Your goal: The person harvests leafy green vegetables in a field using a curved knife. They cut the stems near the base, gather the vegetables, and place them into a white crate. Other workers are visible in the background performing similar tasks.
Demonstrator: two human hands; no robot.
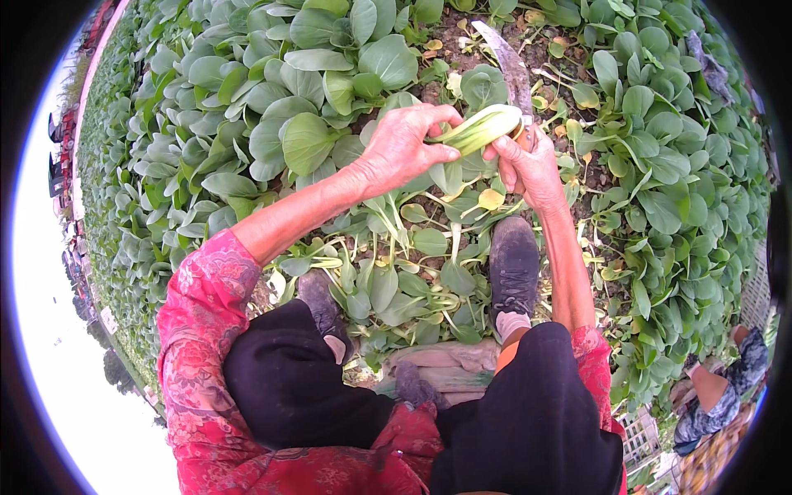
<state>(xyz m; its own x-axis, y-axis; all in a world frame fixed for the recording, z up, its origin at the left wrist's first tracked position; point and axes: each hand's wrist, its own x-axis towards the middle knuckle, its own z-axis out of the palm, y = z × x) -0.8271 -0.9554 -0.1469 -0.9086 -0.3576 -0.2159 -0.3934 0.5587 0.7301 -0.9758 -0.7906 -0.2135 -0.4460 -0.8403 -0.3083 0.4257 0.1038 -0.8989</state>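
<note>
My left hand (408, 140) grips a pale green leafy vegetable (480, 128), held sideways just beyond my feet. My right hand (528, 169) is closed around the handle of a curved knife (503, 58), its thumb at the vegetable's base end. The knife's grey, stained blade points away from me, past the vegetable. Beneath both hands, loose leaves and stalks (429, 241), some yellowed, lie on the soil between my two dark shoes (513, 272).
Dense rows of leafy plants (223, 107) surround me on both sides. A folded cloth (450, 363) lies under me. At the lower right are another person's leg (709, 388) and a pale plastic crate (639, 433). A grey cloth (705, 66) rests on plants at the upper right.
</note>
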